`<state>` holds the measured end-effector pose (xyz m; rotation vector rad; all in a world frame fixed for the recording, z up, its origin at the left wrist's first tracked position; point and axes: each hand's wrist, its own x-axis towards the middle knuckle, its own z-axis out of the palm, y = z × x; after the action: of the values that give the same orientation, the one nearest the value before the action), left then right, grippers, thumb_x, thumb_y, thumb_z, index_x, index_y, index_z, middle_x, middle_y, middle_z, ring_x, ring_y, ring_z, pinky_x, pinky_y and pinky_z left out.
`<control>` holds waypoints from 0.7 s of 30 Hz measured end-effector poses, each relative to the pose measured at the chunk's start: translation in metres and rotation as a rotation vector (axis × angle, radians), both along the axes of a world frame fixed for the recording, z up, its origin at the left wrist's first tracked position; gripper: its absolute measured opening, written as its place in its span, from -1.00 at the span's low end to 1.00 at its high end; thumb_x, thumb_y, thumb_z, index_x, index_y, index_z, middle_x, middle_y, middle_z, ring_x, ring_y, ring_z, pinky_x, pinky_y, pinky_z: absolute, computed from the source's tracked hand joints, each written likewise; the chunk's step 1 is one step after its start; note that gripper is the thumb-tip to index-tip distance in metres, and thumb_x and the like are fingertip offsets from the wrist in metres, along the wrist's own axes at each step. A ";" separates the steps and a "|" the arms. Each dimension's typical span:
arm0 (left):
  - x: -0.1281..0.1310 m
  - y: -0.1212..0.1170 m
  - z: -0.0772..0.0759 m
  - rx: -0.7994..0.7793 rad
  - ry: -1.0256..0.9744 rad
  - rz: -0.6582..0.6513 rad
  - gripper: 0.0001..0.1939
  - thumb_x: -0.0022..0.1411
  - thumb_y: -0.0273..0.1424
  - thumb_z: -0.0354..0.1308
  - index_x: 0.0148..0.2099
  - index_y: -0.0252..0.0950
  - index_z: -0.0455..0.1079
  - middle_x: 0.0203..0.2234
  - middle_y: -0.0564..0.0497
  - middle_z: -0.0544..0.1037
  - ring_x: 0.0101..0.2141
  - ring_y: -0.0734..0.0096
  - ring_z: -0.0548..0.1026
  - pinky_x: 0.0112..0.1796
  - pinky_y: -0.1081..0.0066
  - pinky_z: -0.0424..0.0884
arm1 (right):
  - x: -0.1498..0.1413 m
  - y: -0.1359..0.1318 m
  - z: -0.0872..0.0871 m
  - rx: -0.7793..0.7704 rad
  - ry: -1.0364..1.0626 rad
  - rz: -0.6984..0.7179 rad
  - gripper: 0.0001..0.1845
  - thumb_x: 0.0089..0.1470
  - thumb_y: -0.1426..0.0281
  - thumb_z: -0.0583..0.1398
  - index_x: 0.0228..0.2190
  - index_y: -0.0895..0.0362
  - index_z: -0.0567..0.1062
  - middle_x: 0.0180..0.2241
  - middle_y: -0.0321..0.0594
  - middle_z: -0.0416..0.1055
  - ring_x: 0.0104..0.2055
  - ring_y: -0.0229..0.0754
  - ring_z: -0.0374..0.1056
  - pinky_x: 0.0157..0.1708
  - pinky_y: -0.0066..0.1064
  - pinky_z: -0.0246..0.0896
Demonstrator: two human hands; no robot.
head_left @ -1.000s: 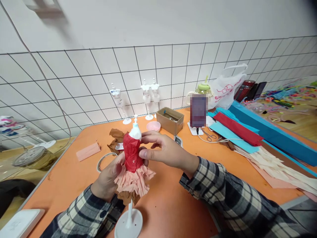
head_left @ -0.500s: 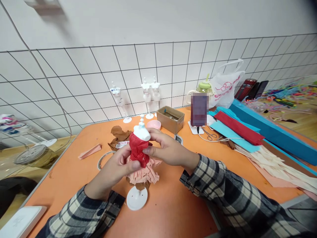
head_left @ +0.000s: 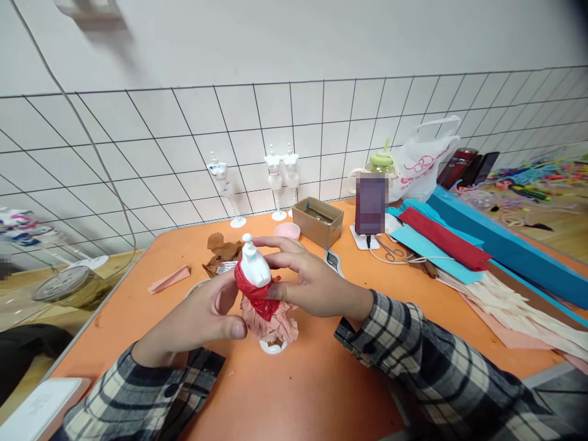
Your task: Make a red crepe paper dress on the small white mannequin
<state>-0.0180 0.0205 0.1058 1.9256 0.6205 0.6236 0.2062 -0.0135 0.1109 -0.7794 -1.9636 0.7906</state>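
A small white dress form (head_left: 255, 268), wrapped in a red crepe-paper bodice (head_left: 257, 295) above a ruffled pink paper skirt (head_left: 274, 324), stands between my hands. It tilts with its neck towards me. My right hand (head_left: 312, 283) grips it from the right, thumb on the red paper at the front and fingers behind the shoulder. My left hand (head_left: 197, 318) cups its left side, thumb stretched near the skirt; its fingertips are partly hidden behind the bodice. Part of the white base (head_left: 272, 348) shows beneath the skirt.
Three bare dress forms stand at the wall, one of them at left (head_left: 222, 180). Behind my hands are a cardboard box (head_left: 316, 223), pink bowl (head_left: 287, 231) and brown paper (head_left: 220, 251). A phone (head_left: 371, 205), scissors (head_left: 392, 251) and folded crepe paper (head_left: 443, 239) lie right.
The dress form has tipped, its neck coming towards me and its base swinging away under the skirt. My left thumb has moved down and left, off the red paper.
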 end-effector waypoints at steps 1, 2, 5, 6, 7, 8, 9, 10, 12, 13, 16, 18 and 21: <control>0.001 -0.001 0.003 -0.001 -0.010 0.011 -0.30 -0.03 0.04 0.39 0.10 -0.21 0.48 -0.01 -0.14 0.57 0.14 -0.09 0.39 0.19 0.01 0.26 | 0.000 0.000 0.001 0.012 -0.007 0.000 -0.69 0.18 0.37 0.27 -0.02 0.05 0.54 0.29 -0.12 0.17 0.34 -0.08 0.07 0.33 -0.11 -0.06; 0.001 -0.001 0.005 -0.004 -0.005 0.027 -0.37 -0.01 -0.02 0.41 0.07 -0.21 0.50 -0.03 -0.13 0.59 0.13 -0.07 0.40 0.19 0.02 0.26 | 0.001 0.000 0.001 0.022 -0.013 0.009 -0.69 0.19 0.39 0.26 -0.01 0.05 0.53 0.30 -0.12 0.16 0.35 -0.09 0.05 0.34 -0.12 -0.08; 0.002 0.004 0.009 -0.027 -0.007 0.036 -0.61 0.08 -0.16 0.40 -0.07 -0.21 0.58 -0.11 -0.12 0.63 0.04 -0.01 0.49 0.13 0.06 0.34 | 0.003 0.005 -0.002 0.041 -0.004 0.098 -0.66 0.23 0.41 0.20 0.04 0.05 0.50 0.31 -0.14 0.14 0.36 -0.11 0.02 0.34 -0.15 -0.09; 0.002 0.006 0.009 -0.036 -0.024 0.015 -0.63 0.08 -0.15 0.40 -0.10 -0.22 0.60 -0.15 -0.12 0.65 0.01 -0.01 0.51 0.10 0.07 0.37 | 0.004 0.008 -0.005 0.039 0.014 0.140 -0.65 0.25 0.39 0.18 0.06 0.05 0.48 0.31 -0.14 0.15 0.36 -0.11 0.04 0.34 -0.16 -0.08; 0.002 0.008 0.007 -0.043 -0.037 -0.007 -0.63 0.07 -0.15 0.40 -0.12 -0.23 0.60 -0.18 -0.13 0.66 -0.01 -0.01 0.52 0.08 0.08 0.39 | 0.005 0.011 -0.007 0.032 0.039 0.178 -0.64 0.26 0.37 0.16 0.08 0.06 0.46 0.31 -0.14 0.16 0.35 -0.12 0.06 0.33 -0.17 -0.07; 0.002 0.011 0.006 -0.044 -0.044 -0.014 -0.63 0.05 -0.15 0.42 -0.13 -0.24 0.61 -0.21 -0.13 0.67 -0.02 -0.01 0.53 0.07 0.08 0.40 | 0.005 0.014 -0.010 0.020 0.064 0.204 -0.64 0.27 0.36 0.15 0.08 0.07 0.45 0.30 -0.14 0.18 0.33 -0.12 0.09 0.33 -0.18 -0.05; 0.003 0.013 0.003 -0.044 -0.045 -0.003 -0.63 0.04 -0.17 0.43 -0.13 -0.24 0.61 -0.23 -0.12 0.67 -0.03 -0.01 0.54 0.06 0.09 0.41 | 0.006 0.016 -0.012 0.004 0.088 0.210 -0.65 0.27 0.35 0.14 0.07 0.08 0.45 0.28 -0.14 0.20 0.32 -0.12 0.12 0.32 -0.18 -0.02; 0.004 0.014 0.001 -0.045 -0.047 0.034 -0.63 0.03 -0.19 0.44 -0.13 -0.23 0.60 -0.23 -0.12 0.67 -0.04 0.00 0.55 0.05 0.10 0.42 | 0.006 0.018 -0.014 -0.020 0.110 0.198 -0.67 0.28 0.34 0.13 0.05 0.10 0.46 0.26 -0.13 0.25 0.30 -0.12 0.15 0.30 -0.18 0.02; 0.008 0.016 -0.004 -0.044 -0.077 0.156 -0.61 0.04 -0.23 0.43 -0.07 -0.22 0.58 -0.19 -0.10 0.66 -0.05 0.02 0.56 0.02 0.13 0.45 | 0.005 0.020 -0.016 -0.099 0.139 0.151 -0.68 0.28 0.32 0.12 0.00 0.14 0.48 0.15 -0.10 0.37 0.21 -0.11 0.27 0.22 -0.18 0.15; 0.010 0.017 -0.007 -0.044 -0.102 0.224 -0.59 0.05 -0.23 0.43 -0.03 -0.22 0.55 -0.15 -0.10 0.65 -0.04 0.02 0.55 0.01 0.14 0.46 | 0.005 0.020 -0.016 -0.150 0.141 0.121 -0.68 0.27 0.30 0.12 -0.01 0.16 0.49 0.08 -0.09 0.44 0.14 -0.10 0.34 0.16 -0.18 0.23; 0.015 0.016 -0.011 -0.044 -0.146 0.329 -0.51 0.09 -0.23 0.40 0.06 -0.23 0.48 -0.07 -0.14 0.62 0.01 0.00 0.53 0.00 0.15 0.47 | 0.002 0.018 -0.015 -0.227 0.122 -0.032 -0.67 0.19 0.35 0.20 -0.03 0.17 0.52 -0.05 -0.14 0.54 0.01 -0.12 0.44 0.07 -0.21 0.30; 0.015 0.015 -0.010 -0.048 -0.135 0.312 -0.50 0.11 -0.20 0.38 0.08 -0.24 0.47 -0.04 -0.15 0.61 0.03 -0.01 0.51 0.01 0.15 0.46 | 0.001 0.017 -0.015 -0.193 0.106 -0.142 -0.69 0.12 0.42 0.24 -0.07 0.18 0.54 -0.08 -0.15 0.56 -0.02 -0.13 0.45 0.06 -0.22 0.29; 0.012 0.014 -0.007 -0.050 -0.097 0.253 -0.47 0.10 -0.22 0.39 0.11 -0.22 0.45 0.00 -0.14 0.59 0.04 0.01 0.50 0.03 0.16 0.44 | -0.001 0.017 -0.015 -0.141 0.105 -0.175 -0.72 0.08 0.44 0.26 -0.13 0.20 0.56 -0.15 -0.16 0.58 -0.11 -0.16 0.46 -0.02 -0.25 0.33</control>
<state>-0.0063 0.0346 0.0988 1.7732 0.8171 0.8469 0.2050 0.0033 0.0957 -0.9600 -1.7345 0.8534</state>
